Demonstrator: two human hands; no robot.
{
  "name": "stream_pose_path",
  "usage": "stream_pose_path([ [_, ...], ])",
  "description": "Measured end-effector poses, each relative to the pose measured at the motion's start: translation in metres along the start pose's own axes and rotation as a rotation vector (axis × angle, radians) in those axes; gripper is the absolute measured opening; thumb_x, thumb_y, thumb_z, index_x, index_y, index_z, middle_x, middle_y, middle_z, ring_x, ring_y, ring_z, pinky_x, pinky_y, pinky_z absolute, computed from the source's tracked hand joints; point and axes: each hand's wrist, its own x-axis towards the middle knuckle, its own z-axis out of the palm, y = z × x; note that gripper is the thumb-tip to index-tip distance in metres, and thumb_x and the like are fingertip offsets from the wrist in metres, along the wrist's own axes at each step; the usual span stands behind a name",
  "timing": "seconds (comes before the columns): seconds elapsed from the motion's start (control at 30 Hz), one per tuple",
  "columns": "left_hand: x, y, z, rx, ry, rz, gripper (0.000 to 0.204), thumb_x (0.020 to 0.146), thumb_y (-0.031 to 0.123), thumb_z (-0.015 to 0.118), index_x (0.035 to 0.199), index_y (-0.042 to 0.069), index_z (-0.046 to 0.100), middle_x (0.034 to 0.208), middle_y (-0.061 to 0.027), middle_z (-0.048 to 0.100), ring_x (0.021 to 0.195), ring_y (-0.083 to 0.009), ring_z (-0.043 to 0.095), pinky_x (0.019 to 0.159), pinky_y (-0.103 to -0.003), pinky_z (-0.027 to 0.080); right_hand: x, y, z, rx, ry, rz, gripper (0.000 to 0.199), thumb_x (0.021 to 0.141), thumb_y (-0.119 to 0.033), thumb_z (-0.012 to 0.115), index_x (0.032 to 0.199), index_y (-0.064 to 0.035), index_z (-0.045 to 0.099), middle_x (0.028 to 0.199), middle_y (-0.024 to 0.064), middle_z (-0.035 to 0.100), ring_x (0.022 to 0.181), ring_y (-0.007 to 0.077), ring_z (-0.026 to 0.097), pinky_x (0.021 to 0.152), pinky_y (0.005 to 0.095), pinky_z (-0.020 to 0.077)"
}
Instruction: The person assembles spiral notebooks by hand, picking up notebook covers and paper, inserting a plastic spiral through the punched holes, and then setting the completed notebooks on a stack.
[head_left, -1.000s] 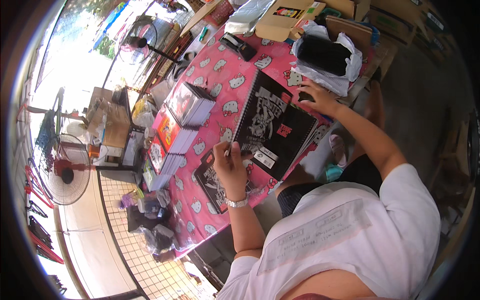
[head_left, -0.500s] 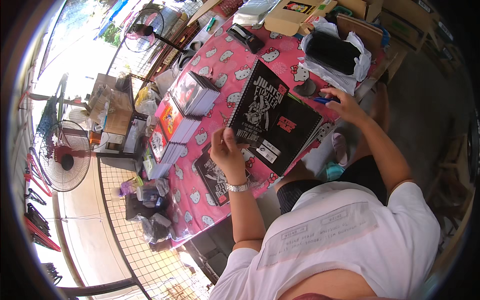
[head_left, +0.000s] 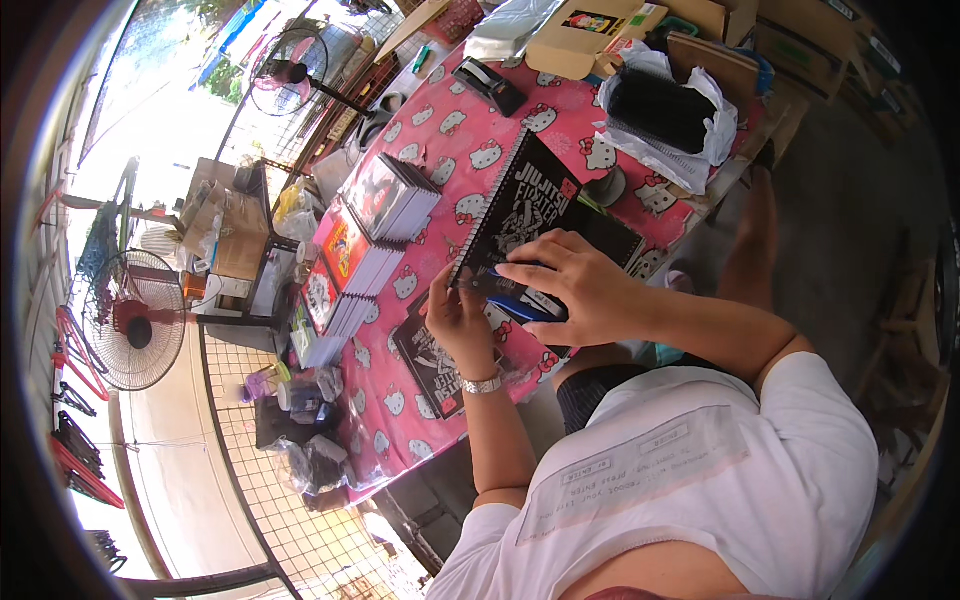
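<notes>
A black spiral-bound notebook [head_left: 525, 205] with white lettering and a line drawing lies at an angle, its coil along the left edge. At that coil's near end, my left hand [head_left: 462, 325] is closed on the notebook's lower corner. My right hand [head_left: 585, 285] reaches across the cover, wrapped round blue-handled pliers [head_left: 515, 308]. The pliers' tip points at the coil's end beside my left fingers; its jaws are hard to make out. Under the held notebook, another black notebook [head_left: 625, 245] is mostly hidden. A further black notebook [head_left: 430, 365] lies on the table by my left wrist.
Stacks of spiral notebooks [head_left: 385, 205] stand to the left on the pink patterned tablecloth [head_left: 405, 405]. A black tape dispenser [head_left: 490, 85], black coils in white wrapping [head_left: 665, 110], an open cardboard box [head_left: 580, 45] and a dark round object [head_left: 605, 187] lie farther off. A fan [head_left: 135, 320] stands left.
My right hand has swung left with the pliers from the table's right side to the notebook's coil end. The held notebook has shifted slightly; my left hand keeps its grip.
</notes>
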Motion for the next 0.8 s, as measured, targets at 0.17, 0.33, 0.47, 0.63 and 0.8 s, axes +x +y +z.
stream_pose_path([
  [0.17, -0.004, -0.012, -0.006, -0.021, 0.044, 0.032, 0.029, 0.091, -0.009, 0.056, 0.119, -0.006, 0.062, 0.103, -0.0110, 0.069, 0.085, -0.0127, 0.067, 0.069, -0.023, 0.056, 0.004, -0.005, -0.002, -0.091, -0.018, -0.048, 0.062, 0.078, -0.024, 0.074, 0.134, -0.0050, 0.055, 0.120, 0.0125, 0.058, 0.107, 0.0271, 0.056, 0.098, 0.0409, 0.0448],
  [0.33, -0.007, -0.008, 0.001, 0.033, 0.048, 0.122, 0.028, 0.089, -0.012, 0.056, 0.114, -0.006, 0.066, 0.110, -0.0127, 0.066, 0.084, -0.0149, 0.067, 0.068, -0.024, 0.057, 0.003, -0.004, 0.000, 1.245, -0.292, 0.671, 0.048, 0.088, -0.023, 0.067, 0.128, 0.0018, 0.058, 0.112, 0.0158, 0.065, 0.101, 0.0203, 0.063, 0.091, 0.0318, 0.0483],
  [0.47, -0.015, -0.018, -0.041, -0.235, 0.260, -0.088, 0.023, 0.095, 0.003, 0.059, 0.116, -0.003, 0.066, 0.112, -0.0138, 0.065, 0.092, -0.0177, 0.067, 0.059, -0.025, 0.059, -0.013, 0.028, -0.032, 0.327, 0.028, 0.237, 0.052, 0.083, -0.024, 0.072, 0.128, -0.0028, 0.060, 0.114, 0.0128, 0.065, 0.103, 0.0216, 0.064, 0.092, 0.0338, 0.0481],
  [0.63, -0.057, -0.044, -0.122, -0.442, 0.646, -0.248, 0.025, 0.096, 0.010, 0.061, 0.119, 0.000, 0.062, 0.104, -0.0137, 0.068, 0.091, -0.0207, 0.068, 0.057, -0.026, 0.057, -0.088, 0.133, -0.073, 0.028, 0.142, 0.742, 0.046, 0.074, -0.021, 0.077, 0.116, -0.0045, 0.067, 0.115, 0.0156, 0.065, 0.107, 0.0290, 0.063, 0.097, 0.0369, 0.0467],
  [0.8, -0.127, -0.130, -0.185, 0.608, 0.599, -0.397, 0.026, 0.092, 0.012, 0.064, 0.115, -0.001, 0.063, 0.102, -0.0152, 0.070, 0.084, -0.0245, 0.068, 0.064, -0.037, 0.054, -0.135, 0.187, -0.043, -0.267, -0.142, 0.521, 0.035, 0.070, -0.021, 0.079, 0.100, -0.0035, 0.070, 0.105, 0.0143, 0.068, 0.101, 0.0283, 0.064, 0.093, 0.0372, 0.0483],
])
